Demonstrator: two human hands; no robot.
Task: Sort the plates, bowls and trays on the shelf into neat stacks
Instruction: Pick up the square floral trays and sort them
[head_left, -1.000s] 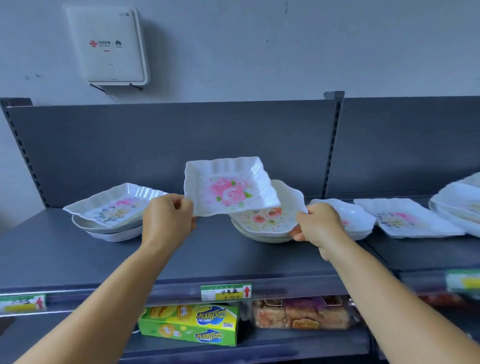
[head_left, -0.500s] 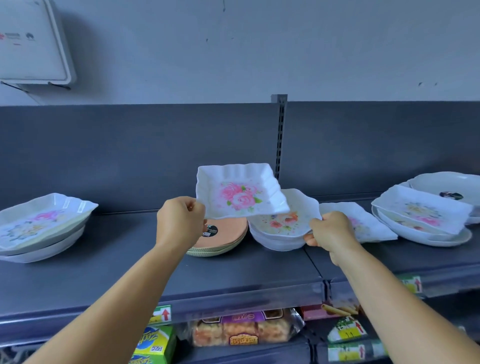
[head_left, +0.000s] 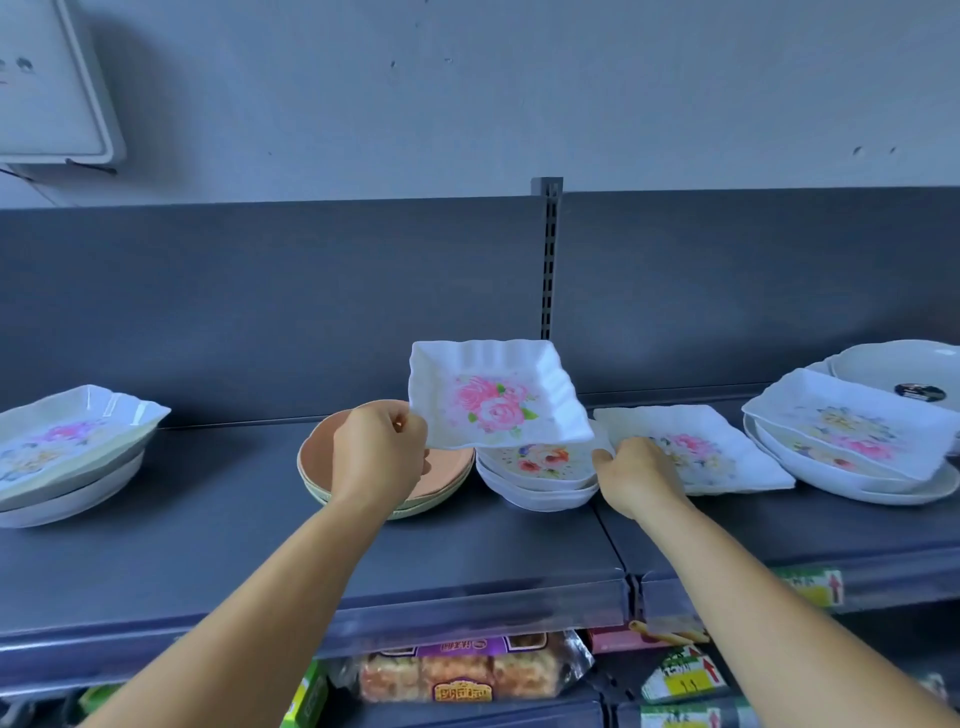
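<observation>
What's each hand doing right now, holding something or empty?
Left hand: fingers pinch the corner of the square rose plate, held above the shelf.
Right hand: fingers curled at the edge of the flat floral tray; whether it grips cannot be told.

The view swings right along the shelf (head_left: 467, 551): the far-left stack (head_left: 72, 447) slides toward the frame edge as an orange plate stack (head_left: 447, 475) emerges behind the left hand (head_left: 379, 457). The lifted rose tray (head_left: 493, 397) now hovers over the white bowl stack (head_left: 540, 473), while the right hand (head_left: 636, 475) shifts off those bowls, just right of them.
</observation>
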